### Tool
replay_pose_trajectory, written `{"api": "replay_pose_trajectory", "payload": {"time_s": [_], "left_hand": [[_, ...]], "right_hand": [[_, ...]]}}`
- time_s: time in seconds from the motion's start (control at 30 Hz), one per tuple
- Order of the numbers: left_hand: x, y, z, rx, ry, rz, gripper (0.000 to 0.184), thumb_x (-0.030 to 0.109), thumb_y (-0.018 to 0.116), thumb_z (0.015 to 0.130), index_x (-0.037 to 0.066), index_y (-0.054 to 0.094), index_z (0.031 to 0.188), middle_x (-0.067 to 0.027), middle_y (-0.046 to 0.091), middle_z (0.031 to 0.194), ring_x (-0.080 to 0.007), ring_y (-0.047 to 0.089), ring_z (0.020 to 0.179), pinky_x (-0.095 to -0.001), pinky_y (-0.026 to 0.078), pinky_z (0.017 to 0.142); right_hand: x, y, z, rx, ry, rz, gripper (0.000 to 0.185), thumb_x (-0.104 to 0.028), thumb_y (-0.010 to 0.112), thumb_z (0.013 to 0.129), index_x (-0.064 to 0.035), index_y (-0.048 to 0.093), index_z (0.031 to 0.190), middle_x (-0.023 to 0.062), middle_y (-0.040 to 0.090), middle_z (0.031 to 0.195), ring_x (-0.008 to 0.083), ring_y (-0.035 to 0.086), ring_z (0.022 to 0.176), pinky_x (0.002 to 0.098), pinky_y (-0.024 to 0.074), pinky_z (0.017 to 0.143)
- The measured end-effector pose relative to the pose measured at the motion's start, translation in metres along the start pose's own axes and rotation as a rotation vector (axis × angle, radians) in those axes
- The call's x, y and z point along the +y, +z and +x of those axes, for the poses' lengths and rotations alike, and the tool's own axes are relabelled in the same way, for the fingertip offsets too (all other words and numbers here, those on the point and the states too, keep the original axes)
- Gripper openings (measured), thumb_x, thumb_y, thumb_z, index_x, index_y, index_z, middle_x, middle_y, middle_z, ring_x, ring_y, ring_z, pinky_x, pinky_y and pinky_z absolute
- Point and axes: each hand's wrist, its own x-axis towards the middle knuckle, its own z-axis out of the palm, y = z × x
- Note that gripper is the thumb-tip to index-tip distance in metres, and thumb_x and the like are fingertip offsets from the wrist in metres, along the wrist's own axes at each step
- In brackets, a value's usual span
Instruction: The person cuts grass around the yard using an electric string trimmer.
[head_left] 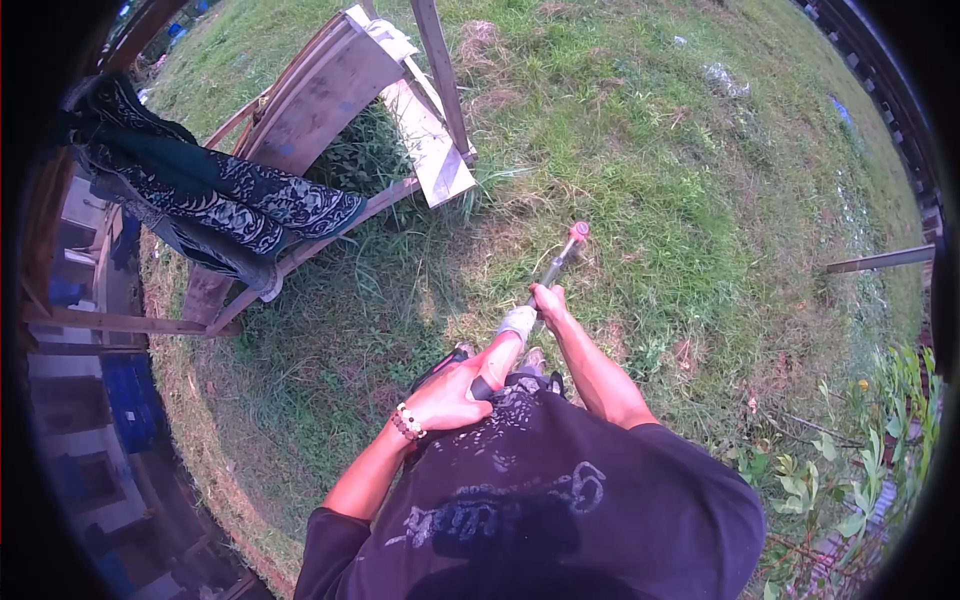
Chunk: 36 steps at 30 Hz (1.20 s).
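A long-shafted tool (pixel 554 268) with a round red head (pixel 579 231) slants out in front of my body, its head low over the grass. My right hand (pixel 546 300) is closed around the grey shaft. Near my waist, my left hand (pixel 447 398), with beaded bracelets at the wrist, curls around a dark grip (pixel 482 388) that lines up with the shaft. Some of its fingers are hidden. A pale grey cover or cloth (pixel 517 321) shows between the two hands; I cannot tell what it belongs to.
Grass (pixel 640 210) covers the ground. At left stands a wooden frame with boards (pixel 320 100), and dark patterned cloth (pixel 230 190) hangs over its rail. Leafy plants (pixel 860 490) grow at lower right. A metal bar (pixel 880 261) juts in from the right, and blue containers (pixel 130 400) stand far left.
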Motion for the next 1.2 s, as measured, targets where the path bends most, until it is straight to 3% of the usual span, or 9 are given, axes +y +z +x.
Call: {"api": "replay_pose_trajectory", "payload": {"time_s": [0.13, 0.33, 0.37, 0.53, 0.6, 0.67, 0.77, 0.87, 1.2], "left_hand": [[0.023, -0.018, 0.011, -0.152, -0.142, -0.029, 0.081, 0.019, 0.063, 0.069, 0.006, 0.039, 0.145, -0.0206, 0.068, 0.099, -0.0335, 0.066, 0.085, -0.0402, 0.05, 0.08], [0.017, -0.005, -0.009, -0.012, -0.087, 0.09, 0.083, 0.021, 0.063, 0.068, 0.007, 0.037, 0.146, -0.023, 0.067, 0.103, -0.0387, 0.066, 0.09, -0.0433, 0.05, 0.082], [0.015, -0.002, -0.018, 0.05, -0.082, 0.1, 0.073, 0.021, 0.063, 0.067, 0.004, 0.046, 0.135, -0.021, 0.066, 0.084, -0.0365, 0.066, 0.077, -0.0432, 0.05, 0.071], [0.045, -0.01, -0.074, 0.125, -0.269, 0.039, 0.076, 0.02, 0.062, 0.066, 0.007, 0.043, 0.139, -0.022, 0.066, 0.092, -0.0377, 0.066, 0.082, -0.0441, 0.051, 0.076], [0.049, -0.006, -0.094, 0.099, -0.428, 0.017, 0.078, 0.019, 0.063, 0.066, 0.009, 0.041, 0.141, -0.0217, 0.066, 0.094, -0.0384, 0.065, 0.084, -0.0444, 0.051, 0.077], [0.042, 0.005, -0.109, 0.188, -0.346, 0.06, 0.08, 0.018, 0.063, 0.066, 0.009, 0.041, 0.143, -0.0215, 0.066, 0.1, -0.0388, 0.065, 0.09, -0.0435, 0.051, 0.081], [0.046, 0.009, -0.122, 0.193, -0.448, 0.041, 0.085, 0.02, 0.065, 0.065, 0.01, 0.038, 0.145, -0.0221, 0.064, 0.111, -0.0399, 0.063, 0.1, -0.0431, 0.05, 0.085], [0.041, 0.015, -0.133, 0.282, -0.323, 0.022, 0.043, 0.017, 0.066, 0.065, 0.003, 0.058, 0.106, -0.0184, 0.063, 0.087, -0.0393, 0.063, 0.08, -0.0429, 0.049, 0.072], [0.011, -0.009, -0.123, 0.013, -0.354, -0.05, 0.017, 0.017, 0.063, 0.072, 0.004, 0.06, 0.083, -0.0065, 0.061, 0.071, -0.0188, 0.06, 0.066, -0.0357, 0.046, 0.062]], "right_hand": [[-0.004, -0.043, -0.006, 0.012, 0.0, 0.066, 0.025, -0.018, 0.071, 0.079, -0.0009, 0.061, 0.064, 0.0087, 0.06, 0.057, 0.017, 0.055, 0.042, 0.032, 0.0396, 0.038], [-0.004, -0.015, -0.035, -0.046, 0.041, 0.056, 0.026, -0.02, 0.072, 0.082, 0.0002, 0.061, 0.068, 0.0091, 0.061, 0.061, 0.0166, 0.056, 0.045, 0.0321, 0.0392, 0.038], [-0.008, -0.005, -0.045, -0.081, 0.059, -0.01, 0.026, -0.019, 0.071, 0.083, 0.0009, 0.061, 0.071, 0.0097, 0.062, 0.063, 0.0168, 0.057, 0.047, 0.0327, 0.04, 0.039], [-0.019, 0.065, -0.084, -0.492, -0.007, -0.027, 0.023, -0.017, 0.064, 0.085, 0.0019, 0.063, 0.073, 0.0104, 0.062, 0.063, 0.0171, 0.058, 0.046, 0.0319, 0.0442, 0.04], [-0.025, 0.092, -0.107, -0.522, 0.074, -0.121, 0.024, -0.019, 0.065, 0.089, -0.0013, 0.057, 0.075, 0.0044, 0.055, 0.061, 0.0124, 0.05, 0.045, 0.028, 0.0361, 0.037], [-0.029, 0.104, -0.12, -0.717, 0.128, -0.115, 0.023, -0.019, 0.064, 0.09, -0.0031, 0.057, 0.075, 0.0025, 0.053, 0.06, 0.0113, 0.047, 0.044, 0.0261, 0.0354, 0.038], [-0.017, 0.127, -0.128, -0.711, 0.15, -0.096, 0.023, -0.017, 0.064, 0.085, -0.0002, 0.062, 0.07, 0.0083, 0.059, 0.058, 0.0147, 0.053, 0.042, 0.0284, 0.0422, 0.037], [-0.008, 0.118, -0.133, -0.716, 0.18, -0.108, 0.024, -0.018, 0.063, 0.085, -0.0003, 0.061, 0.068, 0.0076, 0.057, 0.056, 0.0142, 0.052, 0.041, 0.028, 0.0408, 0.036], [0.013, 0.038, -0.123, -0.492, 0.308, -0.267, 0.024, -0.02, 0.058, 0.088, -0.0033, 0.059, 0.07, 0.0021, 0.051, 0.053, 0.0106, 0.045, 0.038, 0.025, 0.0359, 0.034]]}}
